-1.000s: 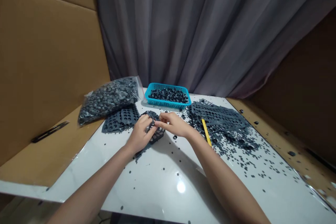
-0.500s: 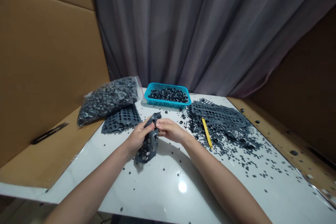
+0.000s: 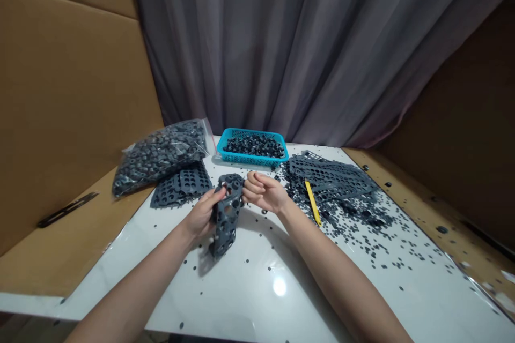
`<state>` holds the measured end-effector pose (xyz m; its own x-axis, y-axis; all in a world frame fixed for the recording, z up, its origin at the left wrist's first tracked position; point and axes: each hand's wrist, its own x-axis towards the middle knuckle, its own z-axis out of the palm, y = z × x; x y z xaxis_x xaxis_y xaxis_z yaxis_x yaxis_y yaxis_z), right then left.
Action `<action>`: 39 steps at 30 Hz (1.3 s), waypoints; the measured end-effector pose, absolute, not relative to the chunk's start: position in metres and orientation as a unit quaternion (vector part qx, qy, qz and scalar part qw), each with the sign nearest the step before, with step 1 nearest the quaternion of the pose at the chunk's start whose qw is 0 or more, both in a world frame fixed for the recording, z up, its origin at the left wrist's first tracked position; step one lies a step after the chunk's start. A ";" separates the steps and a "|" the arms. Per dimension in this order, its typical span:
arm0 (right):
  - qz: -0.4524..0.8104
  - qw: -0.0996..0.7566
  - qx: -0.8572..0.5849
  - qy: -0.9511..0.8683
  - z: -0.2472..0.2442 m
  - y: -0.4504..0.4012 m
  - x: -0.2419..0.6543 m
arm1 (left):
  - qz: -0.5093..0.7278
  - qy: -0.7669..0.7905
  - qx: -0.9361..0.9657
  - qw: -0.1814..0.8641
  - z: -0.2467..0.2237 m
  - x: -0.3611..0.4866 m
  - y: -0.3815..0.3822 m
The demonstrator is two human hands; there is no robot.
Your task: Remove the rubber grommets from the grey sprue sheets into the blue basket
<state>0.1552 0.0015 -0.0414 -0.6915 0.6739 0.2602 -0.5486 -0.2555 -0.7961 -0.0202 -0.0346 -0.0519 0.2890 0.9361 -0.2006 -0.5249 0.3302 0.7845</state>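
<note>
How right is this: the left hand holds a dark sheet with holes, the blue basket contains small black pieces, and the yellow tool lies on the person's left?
One slip: the head view shows the yellow tool on the person's right. Otherwise, the left hand holds a dark sheet with holes, and the blue basket contains small black pieces.

Shows, in front of a turquoise plastic mesh basket (image 3: 252,160) of small black pieces (image 3: 253,146), a bent dark-grey perforated sheet (image 3: 227,220) gripped by the left hand (image 3: 202,212), with the curled right hand (image 3: 264,193) at its edge. Shows left of the basket a bulging clear zip bag (image 3: 164,153) over grey holed sheets (image 3: 185,183); right of it, a slim yellow tool (image 3: 313,203) by piled perforated sheets (image 3: 330,176).
</note>
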 end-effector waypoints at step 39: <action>0.162 0.196 -0.271 -0.928 0.003 -0.001 0.153 | 0.370 0.351 0.792 0.334 -0.053 -0.035 -0.026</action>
